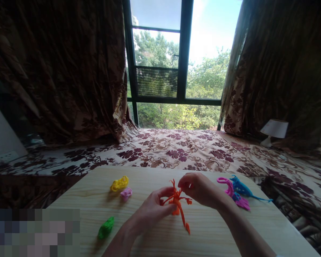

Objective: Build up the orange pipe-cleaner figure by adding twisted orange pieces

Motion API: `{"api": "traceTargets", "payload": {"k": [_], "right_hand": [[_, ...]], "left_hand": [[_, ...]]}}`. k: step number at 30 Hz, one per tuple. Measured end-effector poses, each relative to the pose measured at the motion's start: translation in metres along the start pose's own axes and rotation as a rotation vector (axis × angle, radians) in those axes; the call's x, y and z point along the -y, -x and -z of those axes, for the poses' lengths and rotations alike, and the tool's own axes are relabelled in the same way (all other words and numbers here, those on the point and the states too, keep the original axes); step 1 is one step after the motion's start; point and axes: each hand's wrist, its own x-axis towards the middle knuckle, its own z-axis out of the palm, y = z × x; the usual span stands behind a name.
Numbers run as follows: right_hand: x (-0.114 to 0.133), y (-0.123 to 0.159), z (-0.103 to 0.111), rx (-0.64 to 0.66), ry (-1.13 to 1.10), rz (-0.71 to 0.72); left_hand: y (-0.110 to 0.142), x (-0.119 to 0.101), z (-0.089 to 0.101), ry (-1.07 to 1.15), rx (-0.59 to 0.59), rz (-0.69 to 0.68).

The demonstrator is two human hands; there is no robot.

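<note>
An orange figure (177,205) with several thin limbs, which looks like modelling clay, stands over the middle of the wooden table. My left hand (156,205) is closed around its body from the left, thumb in front. From the right, my right hand (194,187) pinches at a thin strand near the top of the figure; the fingertips partly hide what they grip. One long orange limb hangs down toward the table and ends in a flat foot-like piece, and a shorter one points right.
On the left of the table (88,192) lie a yellow bundle (119,183), a pink lump (126,193) and a green lump (106,227). Magenta (226,184) and blue (240,186) shaped pieces lie together at the right. Behind is a flowered cloth ledge (176,150) with a small lamp (274,129).
</note>
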Motion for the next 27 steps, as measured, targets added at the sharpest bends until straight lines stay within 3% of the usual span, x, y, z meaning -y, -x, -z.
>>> {"api": "traceTargets", "payload": {"k": [6,27], "right_hand": [[0.005,0.003,0.004,0.004,0.109,0.026],[0.001,0.002,-0.001,-0.008,0.158,0.116]], "left_hand": [[-0.005,0.008,-0.007,-0.025,-0.049,-0.098],[-0.006,0.018,-0.005,-0.097,-0.072,-0.104]]}}
